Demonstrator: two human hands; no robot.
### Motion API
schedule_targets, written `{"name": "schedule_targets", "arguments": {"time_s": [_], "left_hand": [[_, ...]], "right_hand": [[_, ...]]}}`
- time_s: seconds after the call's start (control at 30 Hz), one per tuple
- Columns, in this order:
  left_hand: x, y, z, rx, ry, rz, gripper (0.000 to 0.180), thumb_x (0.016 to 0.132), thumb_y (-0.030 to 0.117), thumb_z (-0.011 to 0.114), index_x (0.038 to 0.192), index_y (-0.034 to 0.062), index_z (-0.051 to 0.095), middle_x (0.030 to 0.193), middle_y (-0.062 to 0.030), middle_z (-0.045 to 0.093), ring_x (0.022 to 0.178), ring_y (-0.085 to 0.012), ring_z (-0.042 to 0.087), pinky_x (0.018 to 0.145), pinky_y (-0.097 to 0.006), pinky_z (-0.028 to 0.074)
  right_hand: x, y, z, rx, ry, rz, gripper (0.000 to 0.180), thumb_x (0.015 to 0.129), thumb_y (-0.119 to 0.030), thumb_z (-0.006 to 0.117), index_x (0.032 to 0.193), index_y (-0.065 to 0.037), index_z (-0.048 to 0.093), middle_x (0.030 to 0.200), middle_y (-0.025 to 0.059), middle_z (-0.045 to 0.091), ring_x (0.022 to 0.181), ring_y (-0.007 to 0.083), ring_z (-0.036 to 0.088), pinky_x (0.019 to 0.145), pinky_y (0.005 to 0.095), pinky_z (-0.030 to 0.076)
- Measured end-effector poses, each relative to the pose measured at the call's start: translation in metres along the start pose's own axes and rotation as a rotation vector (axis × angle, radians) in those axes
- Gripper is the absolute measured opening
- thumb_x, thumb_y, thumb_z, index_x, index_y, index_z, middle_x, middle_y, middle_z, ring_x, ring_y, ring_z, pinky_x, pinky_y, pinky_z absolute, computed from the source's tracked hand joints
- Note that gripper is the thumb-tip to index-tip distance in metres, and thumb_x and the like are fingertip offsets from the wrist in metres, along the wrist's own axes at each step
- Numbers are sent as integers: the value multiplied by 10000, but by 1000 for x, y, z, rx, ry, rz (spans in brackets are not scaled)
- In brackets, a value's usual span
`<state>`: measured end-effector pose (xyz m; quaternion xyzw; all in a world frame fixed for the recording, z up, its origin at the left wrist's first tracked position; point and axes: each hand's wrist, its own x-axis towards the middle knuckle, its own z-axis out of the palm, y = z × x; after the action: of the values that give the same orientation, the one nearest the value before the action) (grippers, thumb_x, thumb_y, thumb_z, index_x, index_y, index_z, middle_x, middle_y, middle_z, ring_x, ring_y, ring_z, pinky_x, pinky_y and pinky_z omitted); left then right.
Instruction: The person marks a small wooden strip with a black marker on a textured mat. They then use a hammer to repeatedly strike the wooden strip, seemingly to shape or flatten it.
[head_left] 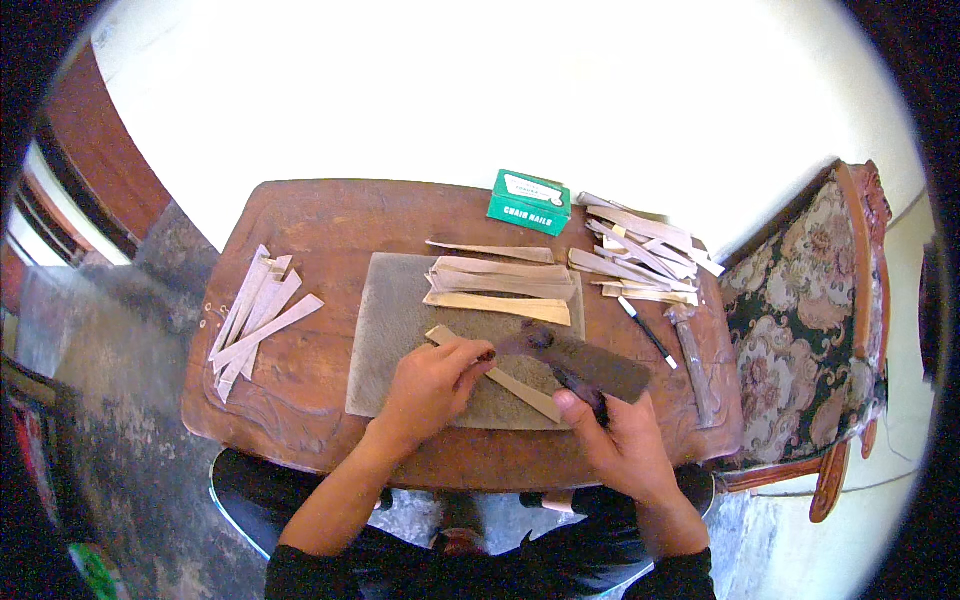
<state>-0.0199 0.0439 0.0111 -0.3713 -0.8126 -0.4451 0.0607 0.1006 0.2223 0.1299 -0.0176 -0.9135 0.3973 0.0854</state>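
My left hand [432,385] presses a pale flat wooden strip [520,385] onto the grey felt mat [385,340]; my right hand [622,440] grips a broad dark blade [590,362] crossing that strip.

One small box [529,201], flat and rectangular, green with a white label panel on top. Lying at the far edge of the wooden table [310,220], just left of the heap of pale strips [640,250], slightly tilted. No screens or signs.

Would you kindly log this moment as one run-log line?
left hand: pins wooden strip on grey mat | right hand: grips broad knife over strip | strip piles aside
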Motion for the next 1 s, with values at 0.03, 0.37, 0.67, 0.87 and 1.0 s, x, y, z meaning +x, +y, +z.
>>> {"name": "schedule_targets", "arguments": {"time_s": [0.03, 0.37, 0.67, 0.87, 1.0], "left_hand": [[0, 0, 1, 13, 6, 10, 189, 890, 152, 701, 1060, 70, 687, 873, -158, 704, 787, -365, 686, 696, -445, 542], [-2, -4, 5, -52, 46, 38, 206, 878, 123, 713, 1070, 51, 692, 899, -170, 714, 785, -354, 692, 697, -431, 549], [-1, -4, 4, -21, 57, 47, 213, 869, 138, 732, 1061, 52, 698, 860, -159, 705, 725, -336, 681, 655, -424, 543], [2, 2, -1, -12, -6, 5, 175, 876, 127, 701, 1039, 67, 682, 889, -123, 697, 780, -338, 679, 671, -425, 532], [-1, -4, 4, -26, 53, 35, 186, 875, 132, 701, 1050, 70, 685, 895, -120, 698, 785, -336, 678, 670, -424, 531]], "right_hand": [[0, 4, 2, -28, 1, -15, 331, 968, -214, 622, 1229, -10, 604, 1131, 226, 667, 1053, 427, 645, 917, 457, 506], [-2, 8, 3, -112, -16, 17, 341, 981, -274, 601, 1204, -16, 614, 1067, 246, 669, 990, 444, 641, 868, 485, 505], [-1, -5, -4, -28, 130, -7, 354, 985, -308, 596, 1199, -29, 633, 985, 240, 672, 948, 451, 645, 839, 476, 510], [5, 12, 7, -90, 2, -1, 337, 997, -318, 584, 1136, -15, 637, 957, 253, 663, 883, 438, 657, 789, 474, 522], [5, -1, 2, -30, 62, 98, 316, 995, -312, 586, 1103, -20, 642, 973, 262, 661, 864, 438, 656, 760, 484, 517]]}}
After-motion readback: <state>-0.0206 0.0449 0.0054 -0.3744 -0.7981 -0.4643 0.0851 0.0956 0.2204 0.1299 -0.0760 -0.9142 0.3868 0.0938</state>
